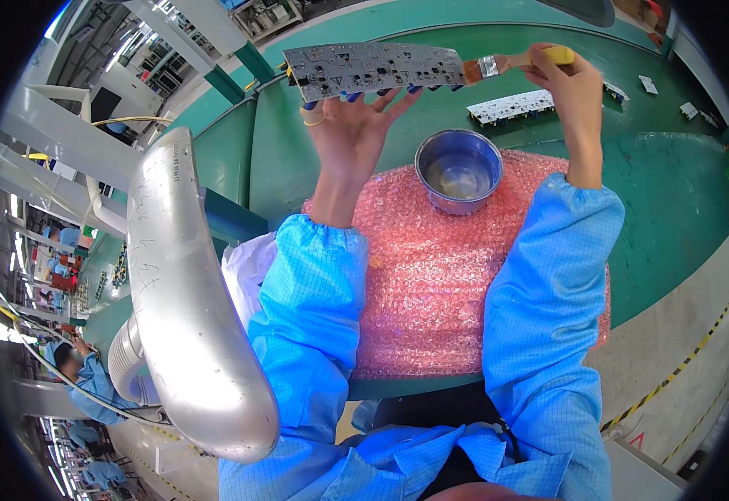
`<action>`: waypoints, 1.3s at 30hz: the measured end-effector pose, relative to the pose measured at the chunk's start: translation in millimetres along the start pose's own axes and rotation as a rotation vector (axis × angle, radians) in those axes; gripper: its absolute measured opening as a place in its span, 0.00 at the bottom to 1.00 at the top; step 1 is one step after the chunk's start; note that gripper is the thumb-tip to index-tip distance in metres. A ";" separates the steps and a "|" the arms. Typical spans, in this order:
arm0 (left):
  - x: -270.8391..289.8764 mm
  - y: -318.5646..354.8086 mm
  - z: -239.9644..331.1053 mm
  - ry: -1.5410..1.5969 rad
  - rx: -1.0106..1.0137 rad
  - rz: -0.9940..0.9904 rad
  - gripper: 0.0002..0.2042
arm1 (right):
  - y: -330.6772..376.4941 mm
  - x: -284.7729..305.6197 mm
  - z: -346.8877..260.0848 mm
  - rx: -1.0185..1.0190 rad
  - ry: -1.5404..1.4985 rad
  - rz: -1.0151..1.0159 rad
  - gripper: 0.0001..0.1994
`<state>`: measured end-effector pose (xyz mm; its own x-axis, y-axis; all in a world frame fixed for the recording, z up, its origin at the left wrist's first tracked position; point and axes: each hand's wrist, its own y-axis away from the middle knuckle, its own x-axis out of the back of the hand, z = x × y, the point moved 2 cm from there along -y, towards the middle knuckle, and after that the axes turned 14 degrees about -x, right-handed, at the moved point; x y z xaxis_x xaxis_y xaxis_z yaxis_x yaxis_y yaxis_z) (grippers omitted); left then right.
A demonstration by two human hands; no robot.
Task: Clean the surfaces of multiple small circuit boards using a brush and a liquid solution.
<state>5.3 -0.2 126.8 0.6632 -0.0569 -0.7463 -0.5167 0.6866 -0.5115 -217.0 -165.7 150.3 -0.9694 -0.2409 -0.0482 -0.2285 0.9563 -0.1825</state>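
Observation:
My left hand holds up a long, pale grey circuit board from below, its fingers spread under the lower edge. Small dark components dot the board's face. In my right hand is a flat paintbrush with a yellow-tipped handle, a metal band and brown bristles. The bristles meet the board's right end. Below and between my hands stands a round metal bowl with some clear liquid in it. It rests on a sheet of pink bubble wrap.
Another pale circuit board lies on the green table behind the bowl, with smaller board pieces at the far right. A large silver extraction hood stands close by my left arm. A co-worker in blue is at the far left.

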 end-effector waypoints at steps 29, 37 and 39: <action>1.4 1.0 4.0 0.031 0.028 -0.045 0.36 | 29.9 -31.4 -34.5 0.078 -0.361 -0.143 0.16; -10.0 14.7 -11.1 0.004 0.109 -0.070 0.33 | 64.5 -88.2 -46.5 -0.046 -0.602 -0.343 0.10; -9.2 14.8 -11.0 0.015 0.104 -0.157 0.32 | 64.4 -90.9 -45.3 -0.048 -0.616 -0.363 0.10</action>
<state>-14.5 2.5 121.4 0.7227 -0.1801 -0.6673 -0.3478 0.7396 -0.5763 -147.7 -74.7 187.5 -0.6073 -0.5820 -0.5408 -0.5447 0.8005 -0.2499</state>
